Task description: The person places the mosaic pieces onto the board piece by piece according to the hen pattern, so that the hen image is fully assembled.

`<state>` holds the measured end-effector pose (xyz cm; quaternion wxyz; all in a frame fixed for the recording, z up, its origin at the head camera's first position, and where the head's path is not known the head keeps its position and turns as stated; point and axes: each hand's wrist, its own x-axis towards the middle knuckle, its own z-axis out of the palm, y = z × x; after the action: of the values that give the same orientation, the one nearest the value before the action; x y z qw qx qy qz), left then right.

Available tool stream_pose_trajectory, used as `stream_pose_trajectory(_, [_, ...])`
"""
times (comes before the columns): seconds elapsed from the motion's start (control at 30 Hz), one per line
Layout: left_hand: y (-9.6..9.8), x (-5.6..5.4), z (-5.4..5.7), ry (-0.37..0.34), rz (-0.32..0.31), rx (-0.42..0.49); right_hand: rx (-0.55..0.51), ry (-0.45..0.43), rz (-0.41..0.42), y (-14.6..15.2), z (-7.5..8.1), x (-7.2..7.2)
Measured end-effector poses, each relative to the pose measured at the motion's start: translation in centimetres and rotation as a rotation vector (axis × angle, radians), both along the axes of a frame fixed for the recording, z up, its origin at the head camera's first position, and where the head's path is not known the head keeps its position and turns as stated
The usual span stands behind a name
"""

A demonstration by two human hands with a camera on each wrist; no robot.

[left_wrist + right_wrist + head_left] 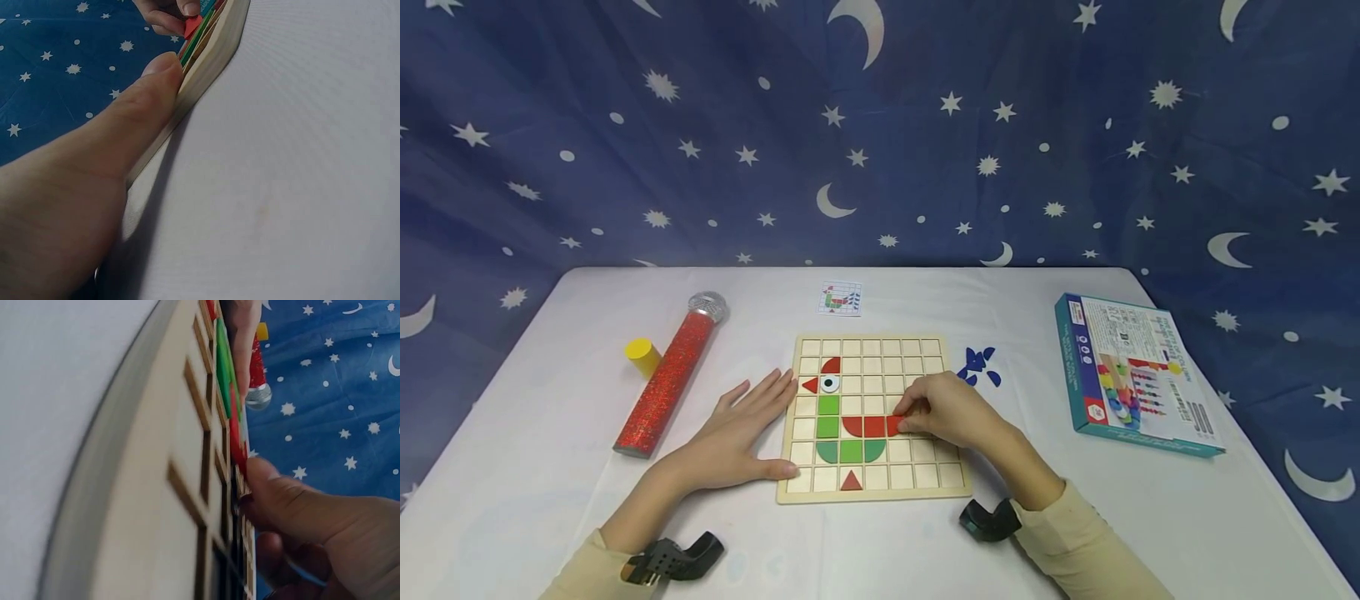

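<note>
In the head view a wooden grid board [951, 481] lies on the white table, with coloured pieces set in its cells in a bird shape. Among them are a red triangle [851, 481], a round eye piece [829, 383], a green square [827, 427] and a red square [874, 427]. My right hand [951, 408] pinches a flat red piece [194, 26] between thumb and fingers, at the cell right of that red square. Its full outline is hidden by the fingertips. My left hand [737, 437] rests with fingers spread along the board's left edge, its thumb at the lower left.
Several blue pieces [976, 361] lie right of the board. Behind it is a small picture card [840, 298] showing a similar bird. A red glittery microphone [667, 379] and a yellow cylinder [642, 357] lie at left. A game box [1138, 375] lies at right.
</note>
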<state>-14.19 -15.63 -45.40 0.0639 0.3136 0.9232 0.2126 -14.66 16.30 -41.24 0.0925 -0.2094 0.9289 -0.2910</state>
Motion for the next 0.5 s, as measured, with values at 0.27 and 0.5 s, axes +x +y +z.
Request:
stream_pose_trajectory(0.27, [0.0, -0.07, -0.1, -0.001, 0.004, -0.007, -0.013, 0.066, 0.092, 0.2, -0.68, -0.51])
stream_pose_trajectory(0.5, [-0.03, -0.08, -0.21, -0.006, 0.002, -0.01, 0.035, 0.131, 0.131, 0.33, -0.81, -0.49])
